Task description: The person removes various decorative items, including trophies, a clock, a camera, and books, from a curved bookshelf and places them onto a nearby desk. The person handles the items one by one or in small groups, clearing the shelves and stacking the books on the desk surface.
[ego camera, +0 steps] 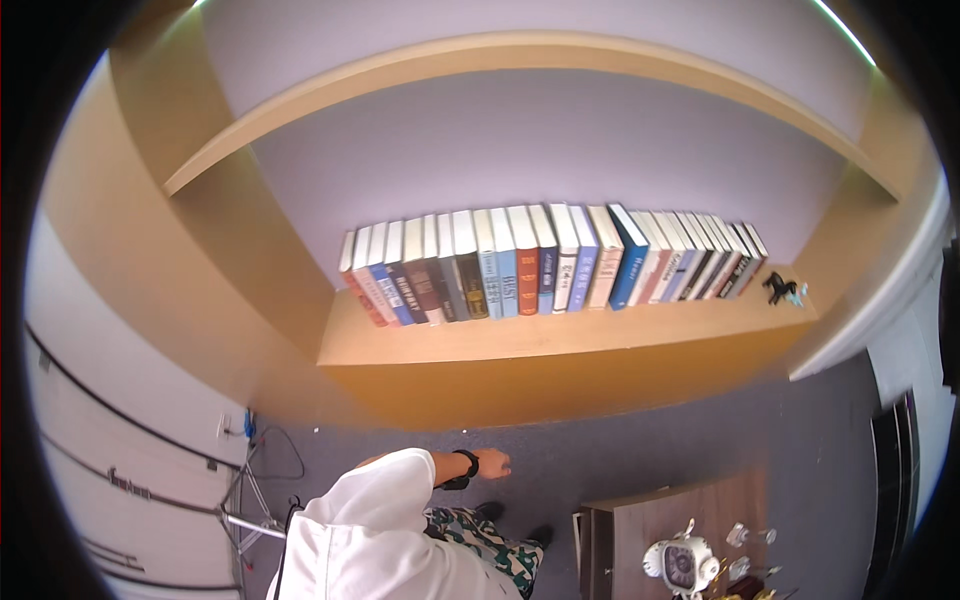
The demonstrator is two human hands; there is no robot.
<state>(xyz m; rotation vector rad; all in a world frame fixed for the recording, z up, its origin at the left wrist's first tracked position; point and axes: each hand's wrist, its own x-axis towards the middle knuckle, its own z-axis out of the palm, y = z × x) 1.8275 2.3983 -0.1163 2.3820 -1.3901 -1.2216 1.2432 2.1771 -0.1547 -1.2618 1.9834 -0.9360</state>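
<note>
My left hand (493,463) hangs low over the grey floor (360,439), in front of the wooden bookcase (517,390). A dark watch or band (466,469) is around its wrist. Its fingers look curled, their undersides are hidden, and no object shows in them. My right hand is out of view. Beyond the left hand, a row of upright hardback books (527,281) fills much of the lower shelf (540,341). A blue book (630,259) leans a little and stands forward of those beside it. Small black (780,288) and light-blue figurines (796,297) stand at the shelf's right end.
An upper shelf (525,51) spans the bookcase. At lower right, a brown wooden cabinet (645,525) carries a white ornament with a dark dial (681,566), glass pieces (739,534) and gold-coloured items. On the left, a metal stand (251,523) is near a wall socket (223,426) and loose cable.
</note>
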